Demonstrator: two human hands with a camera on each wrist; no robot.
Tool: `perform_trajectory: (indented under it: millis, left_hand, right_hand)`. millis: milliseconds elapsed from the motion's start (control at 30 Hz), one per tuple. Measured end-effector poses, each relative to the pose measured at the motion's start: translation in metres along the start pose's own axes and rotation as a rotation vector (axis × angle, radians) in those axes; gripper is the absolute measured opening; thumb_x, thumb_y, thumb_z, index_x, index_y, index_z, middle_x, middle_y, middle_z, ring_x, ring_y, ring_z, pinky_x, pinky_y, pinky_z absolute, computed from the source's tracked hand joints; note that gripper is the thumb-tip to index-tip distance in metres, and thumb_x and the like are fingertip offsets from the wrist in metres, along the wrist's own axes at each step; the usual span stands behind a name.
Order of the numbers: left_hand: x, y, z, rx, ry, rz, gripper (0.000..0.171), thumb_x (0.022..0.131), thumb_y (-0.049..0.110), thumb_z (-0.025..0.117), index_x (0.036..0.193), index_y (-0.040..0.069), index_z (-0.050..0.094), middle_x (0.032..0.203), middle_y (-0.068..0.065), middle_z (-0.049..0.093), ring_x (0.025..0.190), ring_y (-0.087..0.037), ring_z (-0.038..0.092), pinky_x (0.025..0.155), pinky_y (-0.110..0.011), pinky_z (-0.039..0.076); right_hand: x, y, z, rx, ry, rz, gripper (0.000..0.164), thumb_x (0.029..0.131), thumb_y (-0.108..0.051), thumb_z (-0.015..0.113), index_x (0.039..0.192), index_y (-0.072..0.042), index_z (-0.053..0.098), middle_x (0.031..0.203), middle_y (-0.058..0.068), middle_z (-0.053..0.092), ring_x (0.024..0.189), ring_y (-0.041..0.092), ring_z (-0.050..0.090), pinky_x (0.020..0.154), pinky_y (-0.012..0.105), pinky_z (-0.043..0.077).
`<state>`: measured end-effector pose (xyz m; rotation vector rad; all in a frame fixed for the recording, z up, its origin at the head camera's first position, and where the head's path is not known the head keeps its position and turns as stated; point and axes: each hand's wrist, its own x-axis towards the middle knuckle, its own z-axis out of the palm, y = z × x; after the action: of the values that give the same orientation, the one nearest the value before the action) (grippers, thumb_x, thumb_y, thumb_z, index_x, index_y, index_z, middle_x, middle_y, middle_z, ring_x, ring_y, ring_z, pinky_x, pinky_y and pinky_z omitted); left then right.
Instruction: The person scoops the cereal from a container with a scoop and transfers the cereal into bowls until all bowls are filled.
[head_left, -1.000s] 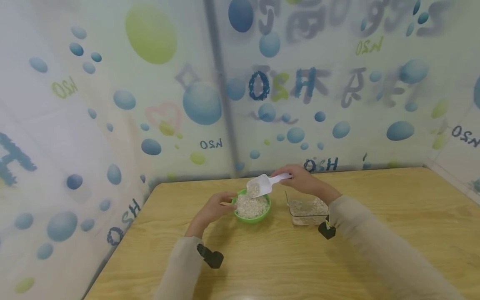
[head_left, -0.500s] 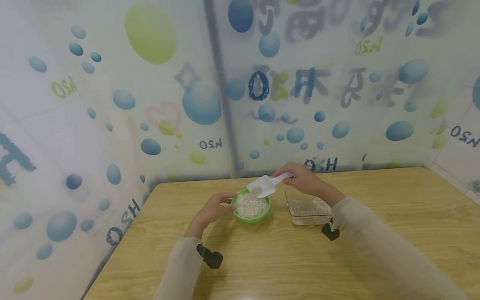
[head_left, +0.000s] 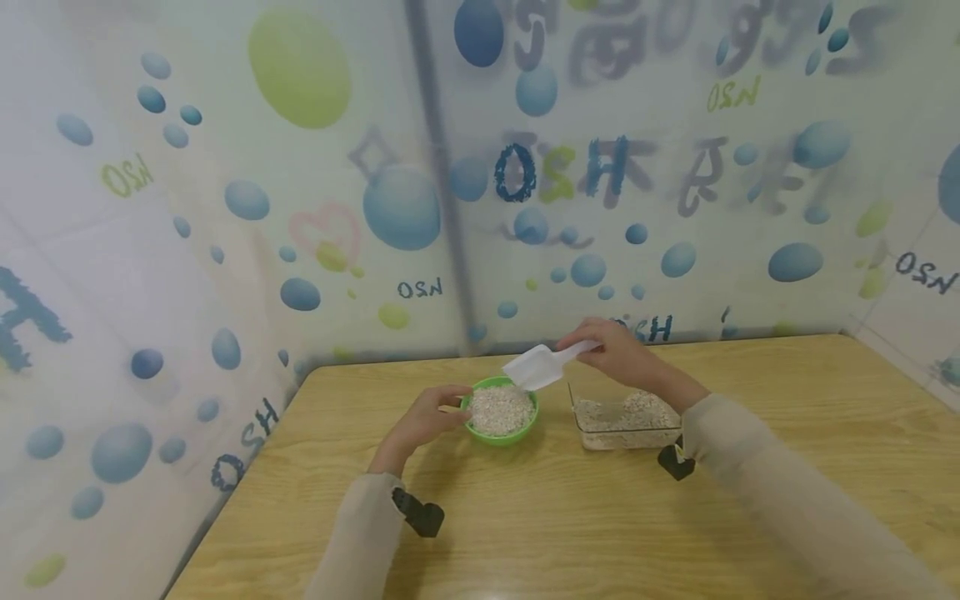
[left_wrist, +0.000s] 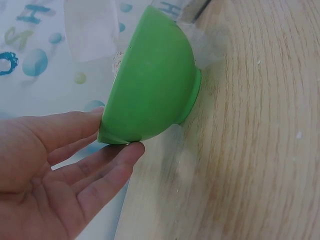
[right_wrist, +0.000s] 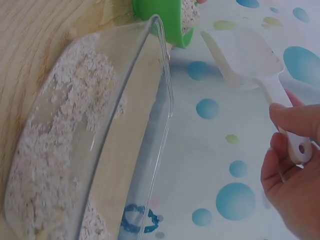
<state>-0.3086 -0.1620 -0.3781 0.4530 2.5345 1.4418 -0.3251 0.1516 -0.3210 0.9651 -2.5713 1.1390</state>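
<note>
A green bowl heaped with oat flakes stands on the wooden table. My left hand holds the bowl's left side; in the left wrist view, the thumb lies at the rim and the fingertips touch the outer wall. Above the bowl's back right edge, my right hand grips a white scoop by its handle. The scoop is tilted toward the bowl, and in the right wrist view its blade looks emptied. Right of the bowl, under my right forearm, sits a clear rectangular container holding more flakes.
The wooden table reaches back to a wall sheet printed with blue and green bubbles. A few crumbs lie on the wood near the bowl. Each wrist wears a small black device.
The flakes have slid off the scoop into the bowl. My right hand and the scoop have shifted slightly right and up. The left hand stays at the bowl.
</note>
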Motion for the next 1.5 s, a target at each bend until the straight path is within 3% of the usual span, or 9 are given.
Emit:
perform_trajectory:
  millis: [233, 433, 500, 667, 800, 967, 1167, 1300, 1500]
  left_hand:
    - [0.001, -0.002, -0.001, -0.004, -0.002, 0.012, 0.041, 0.09, 0.009, 0.058, 0.128, -0.001, 0.05, 0.119, -0.02, 0.052, 0.106, -0.032, 0.052, 0.081, -0.042, 0.049]
    - [0.002, -0.004, -0.002, -0.009, -0.001, 0.0, 0.041, 0.089, 0.01, 0.059, 0.128, 0.0, 0.051, 0.118, -0.02, 0.053, 0.106, -0.031, 0.052, 0.082, -0.042, 0.049]
    - [0.002, -0.005, -0.003, -0.013, 0.001, 0.002, 0.041, 0.089, 0.009, 0.059, 0.128, -0.001, 0.051, 0.118, -0.02, 0.053, 0.106, -0.032, 0.052, 0.082, -0.042, 0.049]
    - [0.001, -0.008, -0.004, -0.022, 0.008, 0.003, 0.041, 0.089, 0.009, 0.059, 0.128, -0.001, 0.051, 0.118, -0.02, 0.053, 0.107, -0.032, 0.052, 0.082, -0.042, 0.049]
    - [0.0, -0.007, -0.004, -0.027, 0.01, 0.003, 0.041, 0.089, 0.009, 0.059, 0.129, -0.001, 0.05, 0.12, -0.02, 0.052, 0.108, -0.032, 0.051, 0.083, -0.041, 0.049]
    - [-0.002, -0.007, -0.005, -0.032, 0.009, 0.01, 0.042, 0.09, 0.009, 0.058, 0.129, -0.002, 0.049, 0.12, -0.022, 0.051, 0.107, -0.034, 0.051, 0.083, -0.042, 0.049]
    - [-0.003, -0.006, -0.005, -0.037, -0.003, 0.002, 0.041, 0.09, 0.009, 0.057, 0.13, -0.001, 0.049, 0.122, -0.022, 0.05, 0.109, -0.033, 0.05, 0.084, -0.041, 0.049]
    - [-0.002, -0.008, -0.004, -0.037, -0.003, 0.002, 0.041, 0.09, 0.009, 0.058, 0.129, 0.001, 0.05, 0.121, -0.02, 0.051, 0.108, -0.032, 0.051, 0.083, -0.04, 0.049]
    - [-0.001, -0.008, -0.003, -0.038, 0.008, -0.011, 0.04, 0.09, 0.008, 0.059, 0.128, 0.002, 0.052, 0.117, -0.018, 0.052, 0.101, -0.028, 0.055, 0.082, -0.038, 0.05]
  right_hand:
    - [-0.01, 0.006, -0.016, 0.0, -0.007, 0.065, 0.026, 0.087, 0.004, 0.058, 0.11, -0.002, 0.065, 0.105, 0.014, 0.059, 0.092, 0.028, 0.052, 0.078, 0.045, 0.048]
    - [-0.024, 0.012, -0.03, 0.009, -0.045, 0.095, 0.026, 0.089, 0.001, 0.055, 0.115, 0.003, 0.061, 0.117, 0.024, 0.053, 0.109, 0.041, 0.046, 0.078, 0.047, 0.047]
    - [-0.031, 0.014, -0.036, 0.031, -0.067, 0.115, 0.028, 0.091, -0.001, 0.054, 0.117, 0.005, 0.058, 0.126, 0.028, 0.046, 0.119, 0.045, 0.037, 0.083, 0.051, 0.045]
    - [-0.046, 0.023, -0.051, 0.063, -0.12, 0.16, 0.03, 0.094, -0.007, 0.052, 0.12, 0.006, 0.055, 0.131, 0.032, 0.041, 0.123, 0.048, 0.03, 0.087, 0.056, 0.041]
    - [-0.058, 0.034, -0.06, 0.041, -0.156, 0.185, 0.032, 0.093, -0.011, 0.053, 0.12, 0.007, 0.056, 0.126, 0.03, 0.047, 0.109, 0.047, 0.045, 0.084, 0.052, 0.044]
    - [-0.07, 0.049, -0.064, 0.063, -0.22, 0.273, 0.035, 0.092, -0.017, 0.056, 0.119, 0.004, 0.057, 0.123, 0.026, 0.051, 0.102, 0.039, 0.052, 0.081, 0.045, 0.047]
    - [-0.081, 0.061, -0.064, 0.115, -0.278, 0.371, 0.035, 0.091, -0.021, 0.058, 0.117, 0.002, 0.06, 0.12, 0.021, 0.055, 0.109, 0.036, 0.05, 0.082, 0.049, 0.047]
    - [-0.086, 0.068, -0.063, 0.106, -0.301, 0.383, 0.033, 0.091, -0.023, 0.058, 0.116, -0.002, 0.061, 0.121, 0.019, 0.055, 0.112, 0.037, 0.048, 0.084, 0.05, 0.046]
    - [-0.087, 0.074, -0.062, 0.089, -0.321, 0.328, 0.032, 0.091, -0.023, 0.057, 0.116, -0.004, 0.062, 0.119, 0.017, 0.056, 0.111, 0.036, 0.048, 0.083, 0.043, 0.046]
